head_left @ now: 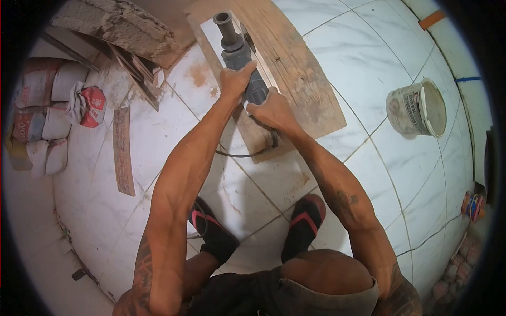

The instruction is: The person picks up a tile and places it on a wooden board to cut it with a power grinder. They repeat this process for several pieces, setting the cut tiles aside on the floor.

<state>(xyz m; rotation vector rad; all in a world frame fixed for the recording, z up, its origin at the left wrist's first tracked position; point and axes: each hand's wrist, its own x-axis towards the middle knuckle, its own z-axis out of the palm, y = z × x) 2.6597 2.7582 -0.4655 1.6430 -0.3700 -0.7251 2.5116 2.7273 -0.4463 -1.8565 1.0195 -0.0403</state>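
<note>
One tiled floor (363,58), white with grey veins, filled most of the view. One wooden board (300,79) lay flat on it at the top centre. Several sacks (45,118) were stacked against the left edge; their exact number could not be told. One small red-and-white bag (88,105), knotted shut, leaned on them. One rough slab of concrete (118,23) lay at the top left.

One bucket (408,108) lay on its side on the floor, well apart to the right of the board, its mouth turned right. What it held could not be told.

One pale tile (208,30) lay along the board's left edge, and one grey angle grinder (240,50) sat over it, its side handle pointing away from the person. One dark cord (237,155) curved off from its rear end.

Two hands held the grinder. The left hand (235,80) was clenched around the body near the head. The right hand (271,111) was closed around the rear grip, just behind the left.

One narrow brownish strip (122,150) lay on the floor near the sacks. Two black sandals with red straps, left (211,229) and right (305,221), stood on the floor below the board.
</note>
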